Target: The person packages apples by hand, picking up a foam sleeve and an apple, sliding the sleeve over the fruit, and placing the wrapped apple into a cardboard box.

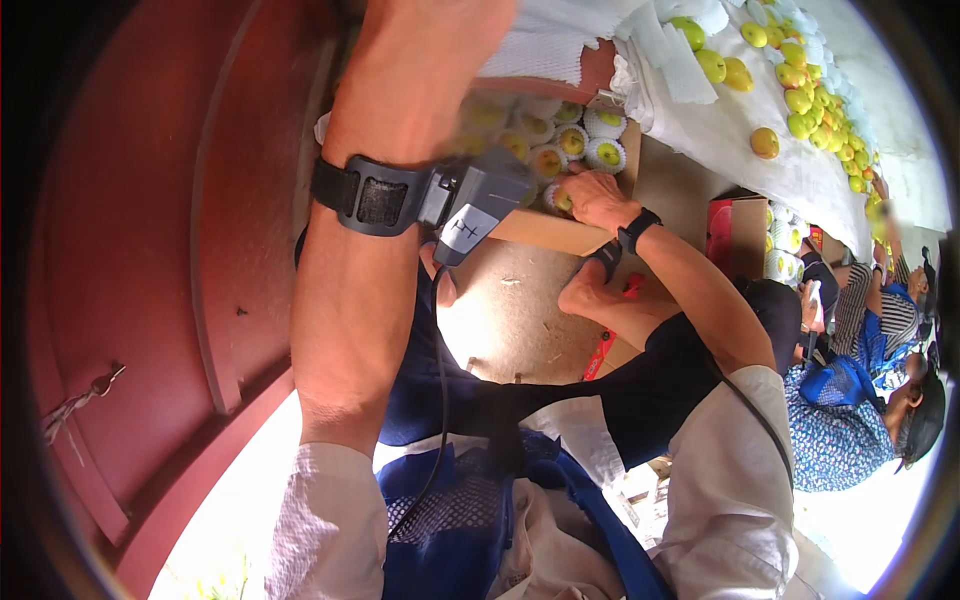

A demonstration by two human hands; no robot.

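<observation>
My right hand [598, 200], a dark band on its wrist, is at the near edge of an open cardboard box [555, 232]. Its fingers are curled over an apple [562, 199] at that edge and partly cover it. Several yellow-green apples in white foam nets [572, 141] sit side by side in the box. My left arm stretches up close to the camera, a strap with a dark device [490, 200] around it. The part of my left hand [425, 60] beyond the strap runs out at the top, so its fingers do not show.
A dark red panel [130, 220] stands at the left. Loose apples [800, 100] lie on a white cloth [700, 120] at the upper right. Another box [745, 235] holds netted fruit. Other people [840, 410] sit at the right.
</observation>
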